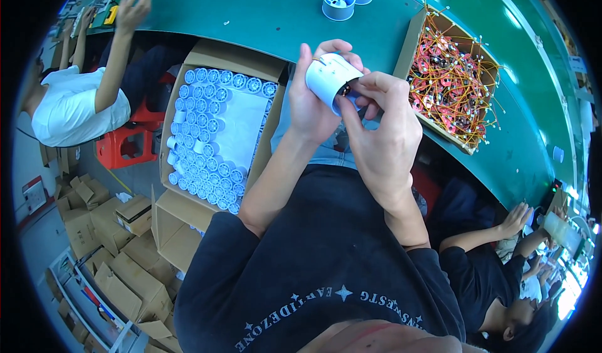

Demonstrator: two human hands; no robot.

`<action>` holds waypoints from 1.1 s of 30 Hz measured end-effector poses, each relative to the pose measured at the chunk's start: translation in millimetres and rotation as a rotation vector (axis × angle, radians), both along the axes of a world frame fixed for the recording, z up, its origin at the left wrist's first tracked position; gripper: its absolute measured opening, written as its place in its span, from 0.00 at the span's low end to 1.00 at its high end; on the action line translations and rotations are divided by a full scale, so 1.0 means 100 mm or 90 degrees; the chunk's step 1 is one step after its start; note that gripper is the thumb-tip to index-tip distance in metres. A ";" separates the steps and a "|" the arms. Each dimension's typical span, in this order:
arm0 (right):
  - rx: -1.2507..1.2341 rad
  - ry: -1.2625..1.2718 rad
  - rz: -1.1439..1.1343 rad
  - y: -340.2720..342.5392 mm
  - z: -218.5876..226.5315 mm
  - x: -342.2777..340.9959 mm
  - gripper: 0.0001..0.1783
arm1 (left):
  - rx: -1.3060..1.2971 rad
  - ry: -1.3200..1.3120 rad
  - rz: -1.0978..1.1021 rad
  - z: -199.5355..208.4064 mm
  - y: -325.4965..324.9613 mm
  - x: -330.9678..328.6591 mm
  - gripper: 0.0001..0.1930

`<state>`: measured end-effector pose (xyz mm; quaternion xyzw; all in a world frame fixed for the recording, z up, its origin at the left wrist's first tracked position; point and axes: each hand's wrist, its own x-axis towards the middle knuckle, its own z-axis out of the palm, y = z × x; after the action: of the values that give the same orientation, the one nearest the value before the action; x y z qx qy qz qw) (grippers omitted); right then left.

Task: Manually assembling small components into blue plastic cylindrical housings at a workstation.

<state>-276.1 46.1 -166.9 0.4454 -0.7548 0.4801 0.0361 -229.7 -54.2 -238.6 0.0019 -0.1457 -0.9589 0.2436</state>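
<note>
In my left hand (307, 115) I hold a white plastic cylinder housing (326, 79), tilted, with my fingers wrapped round it. Its open end faces my right hand (390, 124). A dark part (344, 89) shows inside that opening. My right thumb and fingers are closed together at the rim, beside the dark part; what they pinch is mostly hidden. A bit of thin orange wire (318, 59) shows at the top of the housing. Both hands are above my lap, at the table's near edge.
On the green table (251, 14) stand several white fan housings (338, 5). To the right, a cardboard box (407, 49) holds red parts with orange wires (448, 77). A carton (235, 55) of stacked white-blue cylinders (200, 127) is at my left. Co-workers (81, 105) sit on both sides.
</note>
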 end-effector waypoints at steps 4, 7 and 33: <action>-0.009 -0.002 0.010 0.02 0.03 -0.03 0.21 | -0.098 0.006 0.050 0.05 -0.01 -0.03 0.28; -0.024 0.007 0.021 0.04 0.04 -0.03 0.18 | -0.248 -0.030 0.107 0.07 -0.04 -0.03 0.30; 0.127 -0.070 0.211 -0.18 -0.26 -0.03 0.34 | -0.172 -0.268 0.018 -0.10 -0.13 0.66 0.21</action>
<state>-278.7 28.3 -192.5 0.5378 -0.7161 0.4258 -0.1291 -163.2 -66.8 -248.7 0.1714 -0.3201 -0.9056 0.2194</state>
